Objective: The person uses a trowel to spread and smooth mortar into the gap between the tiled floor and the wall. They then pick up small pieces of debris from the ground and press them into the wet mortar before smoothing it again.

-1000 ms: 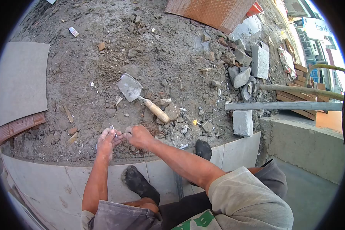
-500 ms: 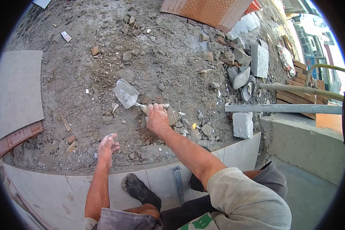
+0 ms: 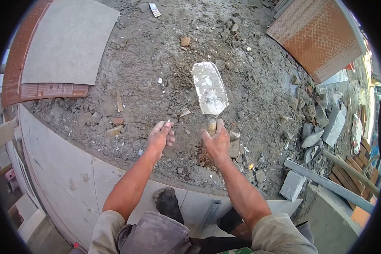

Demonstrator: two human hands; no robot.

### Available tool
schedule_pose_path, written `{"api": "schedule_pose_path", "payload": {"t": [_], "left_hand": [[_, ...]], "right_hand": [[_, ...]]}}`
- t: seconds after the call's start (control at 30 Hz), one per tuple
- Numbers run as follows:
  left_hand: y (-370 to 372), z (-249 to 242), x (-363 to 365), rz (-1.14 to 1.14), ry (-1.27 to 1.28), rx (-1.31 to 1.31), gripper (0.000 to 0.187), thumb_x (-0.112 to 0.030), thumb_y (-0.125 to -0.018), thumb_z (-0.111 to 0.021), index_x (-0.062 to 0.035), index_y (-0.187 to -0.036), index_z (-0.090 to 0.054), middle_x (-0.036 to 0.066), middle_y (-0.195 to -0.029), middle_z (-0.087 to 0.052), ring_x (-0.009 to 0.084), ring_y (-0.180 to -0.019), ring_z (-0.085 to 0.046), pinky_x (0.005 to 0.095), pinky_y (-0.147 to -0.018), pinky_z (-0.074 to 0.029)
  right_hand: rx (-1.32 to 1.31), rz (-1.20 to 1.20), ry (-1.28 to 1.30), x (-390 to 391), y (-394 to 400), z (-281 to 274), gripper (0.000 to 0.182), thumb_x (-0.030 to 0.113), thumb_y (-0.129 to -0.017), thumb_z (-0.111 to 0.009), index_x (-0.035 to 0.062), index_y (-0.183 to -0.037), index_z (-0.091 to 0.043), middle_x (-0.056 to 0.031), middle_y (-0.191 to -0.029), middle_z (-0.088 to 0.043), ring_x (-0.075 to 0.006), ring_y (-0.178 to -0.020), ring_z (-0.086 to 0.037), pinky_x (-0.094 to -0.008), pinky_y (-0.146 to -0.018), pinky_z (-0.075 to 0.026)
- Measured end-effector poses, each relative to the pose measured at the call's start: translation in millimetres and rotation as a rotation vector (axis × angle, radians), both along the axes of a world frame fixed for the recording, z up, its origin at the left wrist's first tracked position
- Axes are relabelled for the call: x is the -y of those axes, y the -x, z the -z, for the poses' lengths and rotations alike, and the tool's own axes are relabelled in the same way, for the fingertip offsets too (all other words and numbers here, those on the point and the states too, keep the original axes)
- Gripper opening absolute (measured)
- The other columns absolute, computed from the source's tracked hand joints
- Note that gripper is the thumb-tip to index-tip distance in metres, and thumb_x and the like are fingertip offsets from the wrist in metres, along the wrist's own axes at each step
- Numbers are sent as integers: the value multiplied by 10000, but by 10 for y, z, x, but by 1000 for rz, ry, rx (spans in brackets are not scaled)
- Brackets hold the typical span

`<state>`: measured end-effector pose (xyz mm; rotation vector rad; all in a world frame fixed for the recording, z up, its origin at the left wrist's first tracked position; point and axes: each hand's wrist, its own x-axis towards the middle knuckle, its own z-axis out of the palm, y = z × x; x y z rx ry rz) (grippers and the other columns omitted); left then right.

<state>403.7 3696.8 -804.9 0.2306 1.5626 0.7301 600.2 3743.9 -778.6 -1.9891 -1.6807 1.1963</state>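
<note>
My right hand [image 3: 218,142] is wrapped around the wooden handle of a trowel [image 3: 209,89]. Its broad blade, smeared with pale mortar, points away from me over the rough soil. To the left, my left hand [image 3: 160,134] is held above the ground with thumb and index finger pinched together. A tiny bright bit shows at those fingertips, too small to name. Loose grey soil [image 3: 144,97] with stones and chips lies beneath both hands. A thin string [image 3: 242,127] curls over the ground just right of the trowel handle.
Large tiles [image 3: 72,42] are stacked at the left, and more tiles [image 3: 319,40] lie at the upper right. Rubble, a concrete block [image 3: 292,185] and a long metal bar [image 3: 326,183] are on the right. Laid tiles [image 3: 114,171] form a curved edge by my feet.
My right hand has swung the trowel from pointing left to pointing straight away from me, its blade now showing broadside. The whole view has turned, shifting the surroundings. My left hand stays pinched.
</note>
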Motion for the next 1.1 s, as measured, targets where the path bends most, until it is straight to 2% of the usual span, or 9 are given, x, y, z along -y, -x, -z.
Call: {"api": "schedule_pose_path", "payload": {"t": [0.23, 0.33, 0.4, 0.53, 0.67, 0.83, 0.93, 1.03, 1.1], "left_hand": [[55, 287, 263, 0, 12, -15, 250, -296, -949, -492, -65, -997, -575, 0, -813, -540, 95, -632, -561, 241, -536, -457], [6, 391, 424, 286, -107, -282, 222, -252, -947, -478, -54, -940, -577, 25, -814, -558, 164, -621, -577, 309, -546, -459], [-62, 371, 524, 668, -430, -725, 184, -219, -905, -534, -42, -925, -581, 58, -862, -584, 260, -697, -594, 404, -601, -444], [-155, 107, 582, 779, -875, -930, 149, -207, -876, -569, -66, -917, -598, 78, -889, -582, 307, -800, -570, 413, -666, -441], [-84, -32, 715, 817, -831, -905, 130, -199, -869, -580, -87, -932, -599, 85, -881, -563, 290, -842, -562, 428, -702, -439], [111, 147, 843, 677, -660, -924, 134, -202, -886, -551, -74, -921, -575, 113, -830, -564, 317, -771, -568, 453, -674, -445], [108, 202, 843, 641, -417, -856, 168, -222, -911, -519, -58, -908, -554, 140, -804, -600, 305, -683, -593, 423, -611, -459], [33, 42, 747, 518, -201, -449, 221, -257, -938, -485, -44, -925, -546, 135, -804, -639, 228, -627, -620, 368, -556, -468], [12, 34, 743, 450, -191, -258, 283, -308, -953, -461, -38, -954, -545, 77, -834, -643, 117, -648, -606, 266, -535, -468]], "right_hand": [[240, -251, 135, -160, -907, -49, 391, 262, -774, -619, 11, -1043, -489, -279, -837, -622, -440, -832, -605, -482, -768, -473], [415, -386, 185, -164, -1239, -343, 366, 272, -788, -619, 15, -1006, -474, -259, -835, -614, -436, -817, -603, -484, -751, -472], [369, -398, 96, -83, -1321, -566, 355, 277, -801, -613, 17, -994, -467, -246, -837, -606, -435, -806, -602, -483, -742, -471], [412, -481, 71, 499, -1624, -528, 338, 279, -826, -594, 27, -990, -441, -215, -858, -596, -421, -807, -607, -476, -733, -481], [692, -751, 461, 873, -2142, -394, 362, 282, -802, -604, 36, -998, -425, -216, -910, -619, -393, -844, -623, -471, -749, -490], [666, -712, 382, 554, -1766, -660, 367, 274, -781, -604, 29, -999, -439, -226, -938, -622, -389, -886, -620, -479, -772, -483], [580, -490, 195, 470, -1677, -286, 371, 288, -786, -609, 28, -994, -447, -237, -939, -620, -393, -920, -609, -470, -790, -479], [557, -224, 121, 466, -1520, 188, 396, 303, -805, -608, 23, -1037, -452, -237, -978, -597, -401, -929, -600, -461, -812, -475], [582, -237, -498, 516, -1337, 432, 346, 291, -836, -590, 34, -1047, -495, -216, -1031, -566, -403, -909, -602, -460, -818, -477]]}}
